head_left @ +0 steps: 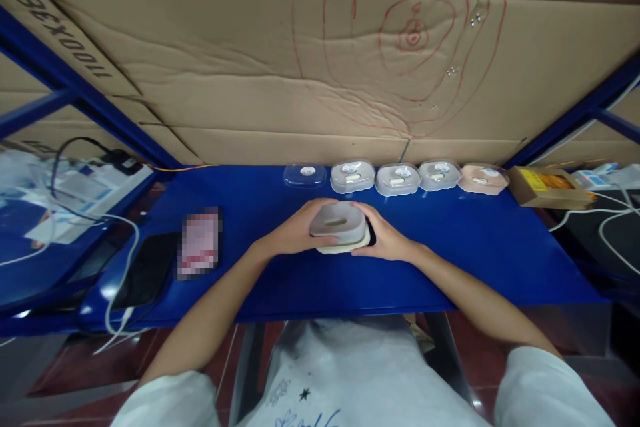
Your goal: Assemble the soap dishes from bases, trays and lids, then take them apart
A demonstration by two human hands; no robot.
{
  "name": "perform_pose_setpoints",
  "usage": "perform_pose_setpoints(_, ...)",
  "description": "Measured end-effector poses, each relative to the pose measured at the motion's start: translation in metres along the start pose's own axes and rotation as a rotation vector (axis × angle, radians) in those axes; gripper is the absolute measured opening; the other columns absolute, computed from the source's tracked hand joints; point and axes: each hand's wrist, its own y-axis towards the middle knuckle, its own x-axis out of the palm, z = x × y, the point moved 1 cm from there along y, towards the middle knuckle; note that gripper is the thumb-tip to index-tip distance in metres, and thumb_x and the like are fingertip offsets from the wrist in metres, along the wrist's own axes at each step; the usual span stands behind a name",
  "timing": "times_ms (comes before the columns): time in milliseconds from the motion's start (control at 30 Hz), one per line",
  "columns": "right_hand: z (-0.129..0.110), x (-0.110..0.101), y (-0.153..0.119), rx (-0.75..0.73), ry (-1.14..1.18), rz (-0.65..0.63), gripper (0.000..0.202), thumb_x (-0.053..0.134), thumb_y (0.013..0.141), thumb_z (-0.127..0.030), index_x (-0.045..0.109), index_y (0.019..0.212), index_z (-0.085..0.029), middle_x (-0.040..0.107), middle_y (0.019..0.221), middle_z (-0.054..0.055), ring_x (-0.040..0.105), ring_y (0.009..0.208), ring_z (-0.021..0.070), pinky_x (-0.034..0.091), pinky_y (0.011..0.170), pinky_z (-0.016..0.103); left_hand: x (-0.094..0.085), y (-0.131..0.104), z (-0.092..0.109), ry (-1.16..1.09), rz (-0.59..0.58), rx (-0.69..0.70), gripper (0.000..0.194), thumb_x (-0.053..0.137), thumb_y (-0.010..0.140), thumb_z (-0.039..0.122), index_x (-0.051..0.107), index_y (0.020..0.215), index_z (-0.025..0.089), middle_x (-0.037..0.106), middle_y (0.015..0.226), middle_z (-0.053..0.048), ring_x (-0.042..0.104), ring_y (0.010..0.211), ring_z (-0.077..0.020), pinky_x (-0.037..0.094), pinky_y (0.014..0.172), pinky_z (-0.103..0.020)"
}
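Note:
A light grey oval container (345,221) with a slot in its top rests over a cream-coloured base (345,248), near the middle of the blue table (300,287). My left hand (300,227) grips its left side, thumb across the front. Around the right side are the fingers of my right hand (383,233), with a dark patch showing between palm and container. Behind my hands stand several similar grey containers (397,180) and a peach one (483,179), beside a clear lid (305,175).
On the left lie a black phone (150,267), a blurred pink item (199,243), white cables and a power strip (100,197). A cardboard box (550,188) stands at the back right. A cardboard wall (225,47) rises behind the table.

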Motion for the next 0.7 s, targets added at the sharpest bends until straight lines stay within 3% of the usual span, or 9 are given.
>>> perform_pose_setpoints(67, 0.0, 0.001, -0.001, 0.001, -0.044, -0.06, 0.119, 0.086, 0.086, -0.057, 0.009, 0.174, -0.031, 0.028, 0.176, 0.021, 0.032, 0.164, 0.039, 0.035, 0.13, 0.063, -0.011, -0.001, -0.013, 0.161, 0.03, -0.04, 0.088, 0.082, 0.085, 0.064, 0.048, 0.157, 0.028, 0.059, 0.157, -0.013, 0.057, 0.143, -0.0371, 0.045, 0.122, -0.051)
perform_pose_setpoints(167, -0.001, 0.0, -0.004, 0.025, -0.137, -0.137, 0.117, 0.084, 0.089, -0.056, 0.008, 0.175, -0.032, 0.026, 0.178, 0.021, 0.027, 0.166, 0.0399, 0.034, 0.128, 0.067, -0.031, -0.006, -0.04, 0.375, 0.083, -0.14, 0.073, 0.082, 0.086, 0.06, 0.06, 0.149, 0.031, 0.055, 0.162, -0.011, 0.049, 0.151, -0.0399, 0.037, 0.126, -0.057)
perform_pose_setpoints(267, -0.003, -0.002, -0.006, 0.025, -0.198, -0.179, 0.111, 0.081, 0.093, -0.054, 0.009, 0.175, -0.032, 0.026, 0.178, 0.022, 0.025, 0.167, 0.0394, 0.033, 0.127, 0.068, -0.045, -0.011, -0.063, 0.422, 0.099, -0.207, 0.056, 0.081, 0.087, 0.056, 0.07, 0.137, 0.033, 0.051, 0.166, -0.011, 0.044, 0.154, -0.0428, 0.031, 0.125, -0.065)
perform_pose_setpoints(367, -0.004, -0.003, -0.006, 0.009, -0.222, -0.191, 0.106, 0.079, 0.094, -0.051, 0.013, 0.174, -0.029, 0.027, 0.178, 0.023, 0.026, 0.166, 0.0392, 0.034, 0.126, 0.067, -0.048, -0.012, -0.071, 0.436, 0.086, -0.22, 0.05, 0.081, 0.089, 0.054, 0.073, 0.134, 0.035, 0.049, 0.168, -0.009, 0.044, 0.154, -0.0415, 0.03, 0.126, -0.064)
perform_pose_setpoints(567, 0.0, -0.008, -0.008, -0.044, -0.225, -0.147, 0.087, 0.075, 0.09, -0.028, 0.032, 0.165, -0.025, 0.03, 0.175, 0.024, 0.029, 0.165, 0.0402, 0.037, 0.124, 0.069, -0.041, -0.01, -0.046, 0.453, 0.111, -0.165, 0.054, 0.077, 0.093, 0.046, 0.067, 0.144, 0.032, 0.037, 0.175, -0.01, 0.036, 0.159, -0.0405, 0.027, 0.129, -0.06)
perform_pose_setpoints(700, 0.0, -0.004, -0.008, -0.037, -0.155, -0.139, 0.084, 0.075, 0.094, -0.032, 0.03, 0.165, -0.027, 0.025, 0.176, 0.023, 0.028, 0.166, 0.037, 0.038, 0.128, 0.063, -0.033, -0.009, -0.012, 0.311, 0.072, -0.009, 0.051, 0.068, 0.1, 0.052, 0.064, 0.146, 0.029, 0.053, 0.163, -0.011, 0.048, 0.152, -0.0342, 0.035, 0.127, -0.052)
